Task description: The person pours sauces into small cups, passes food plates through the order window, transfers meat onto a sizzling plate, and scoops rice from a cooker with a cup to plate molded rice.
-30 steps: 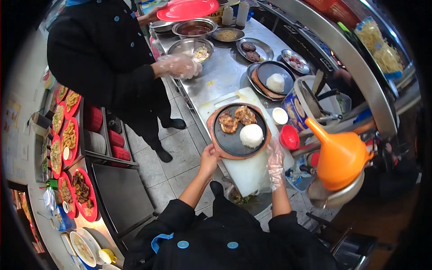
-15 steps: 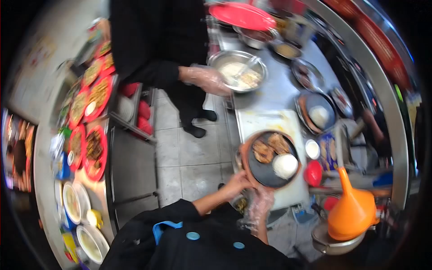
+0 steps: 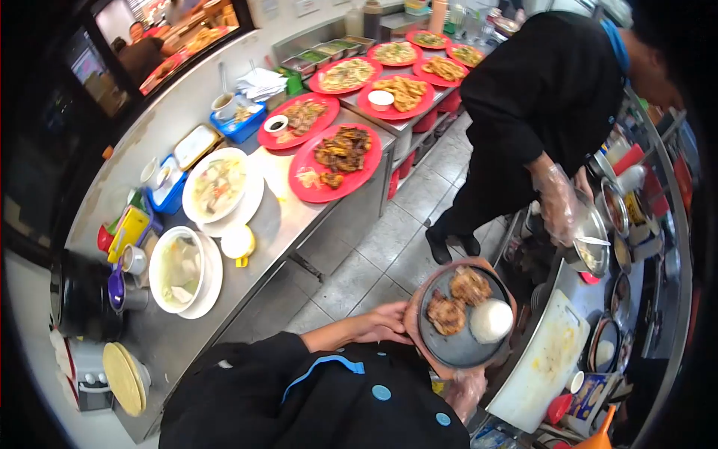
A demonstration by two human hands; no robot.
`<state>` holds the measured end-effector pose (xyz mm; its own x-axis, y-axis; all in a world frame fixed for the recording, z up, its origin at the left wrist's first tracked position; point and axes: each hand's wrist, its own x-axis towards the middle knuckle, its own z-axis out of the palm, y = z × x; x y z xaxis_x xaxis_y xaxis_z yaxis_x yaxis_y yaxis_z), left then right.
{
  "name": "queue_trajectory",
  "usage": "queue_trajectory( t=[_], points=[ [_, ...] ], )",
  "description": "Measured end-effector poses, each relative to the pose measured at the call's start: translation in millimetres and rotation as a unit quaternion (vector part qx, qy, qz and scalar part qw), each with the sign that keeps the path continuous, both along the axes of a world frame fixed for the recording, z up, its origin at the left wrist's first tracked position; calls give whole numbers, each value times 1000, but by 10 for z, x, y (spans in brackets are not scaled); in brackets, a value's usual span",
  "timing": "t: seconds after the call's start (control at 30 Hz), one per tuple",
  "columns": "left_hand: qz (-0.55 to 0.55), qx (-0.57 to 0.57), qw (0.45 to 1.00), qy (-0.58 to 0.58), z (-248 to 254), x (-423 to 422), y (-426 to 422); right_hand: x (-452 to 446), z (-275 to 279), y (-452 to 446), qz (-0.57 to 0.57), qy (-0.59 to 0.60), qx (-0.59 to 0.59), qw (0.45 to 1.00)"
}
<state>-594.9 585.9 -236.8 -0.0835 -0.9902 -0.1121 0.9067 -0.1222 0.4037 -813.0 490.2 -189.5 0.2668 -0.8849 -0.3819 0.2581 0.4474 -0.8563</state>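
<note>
A black sizzling plate [image 3: 455, 346] on a brown round base [image 3: 420, 338] is held in front of my body, over the aisle. On it lie two browned pieces of meat [image 3: 458, 299] and a white mound of rice [image 3: 491, 321]. My left hand [image 3: 383, 323], bare, grips the base's left edge; the fingertips are partly hidden beneath. Under the near edge is my right hand [image 3: 465, 391] in a clear plastic glove, closed on the base, its fingers partly hidden.
Left, a steel counter [image 3: 247, 288] bears red plates of food [image 3: 333, 193] and two soup bowls [image 3: 218, 187]. A co-worker [image 3: 535, 97] stands ahead right, a gloved hand at a steel mixing bowl [image 3: 591, 224]. A stained white cutting board [image 3: 542, 363] lies at right.
My view has swung left toward the counter with the red plates. Both hands have carried the sizzling plate away from over the cutting board to above the aisle.
</note>
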Motion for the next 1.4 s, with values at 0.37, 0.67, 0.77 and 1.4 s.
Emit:
queue_trajectory(
  t=[0.37,0.67,0.77,1.4],
  points=[
    [595,96,778,-179,1034,1151,1385,3151,634,-204,618,-169,-85,763],
    [851,119,466,-213,1390,2308,1710,7902,-240,-374,658,-24,-20,753],
    [887,113,411,-178,1449,2535,1620,9209,-809,-256,601,56,-81,793],
    [938,153,276,-144,1419,2404,1398,9874,-643,-119,550,323,-594,489]
  ],
)
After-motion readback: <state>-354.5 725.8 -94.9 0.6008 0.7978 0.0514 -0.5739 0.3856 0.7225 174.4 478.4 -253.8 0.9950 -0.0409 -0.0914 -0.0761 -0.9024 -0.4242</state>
